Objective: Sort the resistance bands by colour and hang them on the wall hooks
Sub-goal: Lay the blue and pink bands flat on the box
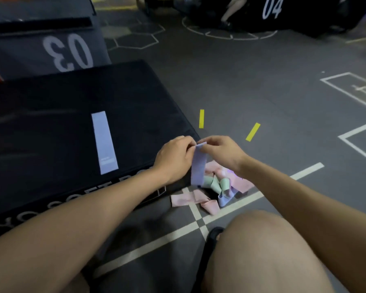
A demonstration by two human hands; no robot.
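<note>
A lavender resistance band (198, 166) hangs down from its top end, which my left hand (173, 158) and my right hand (222, 154) both pinch. Under it a loose heap lies on the grey floor: pink bands (186, 199), green bands (217, 183) and another lavender band (225, 197). One flat lavender band (104, 142) rests on top of the black soft box (51, 123) to my left. No wall hooks show in this view.
Two yellow tape strips (201, 118) (253, 132) mark the floor beyond my hands, along with white floor lines (199, 225). My bare knee (262, 250) fills the lower right. A black box marked 03 (68, 51) stands behind the soft box; another marked 04 (272, 7) is farther off.
</note>
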